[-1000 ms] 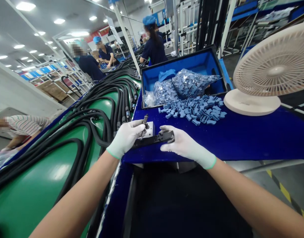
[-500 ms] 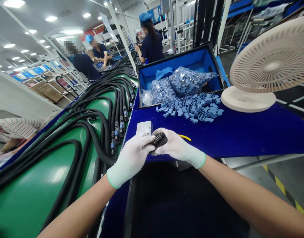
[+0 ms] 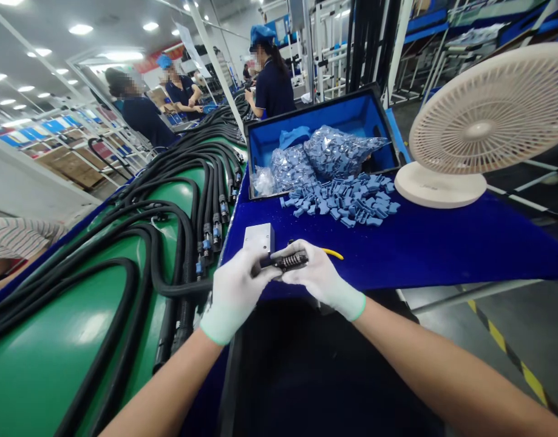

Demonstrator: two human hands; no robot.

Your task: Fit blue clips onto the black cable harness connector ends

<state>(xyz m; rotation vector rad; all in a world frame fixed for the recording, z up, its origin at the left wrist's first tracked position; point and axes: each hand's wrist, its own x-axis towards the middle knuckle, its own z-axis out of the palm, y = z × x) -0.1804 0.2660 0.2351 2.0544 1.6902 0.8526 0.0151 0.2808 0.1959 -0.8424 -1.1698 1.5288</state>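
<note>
A black hose end fitting with a metal coil spring (image 3: pixel 292 261) lies sideways between my two white-gloved hands. My left hand (image 3: pixel 237 284) is closed round its left part, and a black corrugated hose (image 3: pixel 183 287) runs in from the left behind this hand. The thumb and fingers of my right hand (image 3: pixel 319 274) pinch the spring end. Just beyond my fingers stands a grey metal block (image 3: pixel 259 237) on the blue work surface (image 3: pixel 465 243). Past it is a loose pile of small blue clips (image 3: pixel 347 199). A yellow piece (image 3: pixel 333 254) sticks out behind my right hand.
A blue crate (image 3: pixel 365 115) with black rim holds bags of blue clips (image 3: pixel 345 152). A beige fan (image 3: pixel 479 130) stands at right. Several black hoses (image 3: pixel 137 273) cover the green table (image 3: pixel 37 364) at left. Co-workers (image 3: pixel 274 85) are at the back; a striped sleeve (image 3: pixel 19 240) shows at left.
The fitting has turned sideways, so its spring now lies level and more of it shows. My left hand has shifted left along it. The whole view has moved slightly.
</note>
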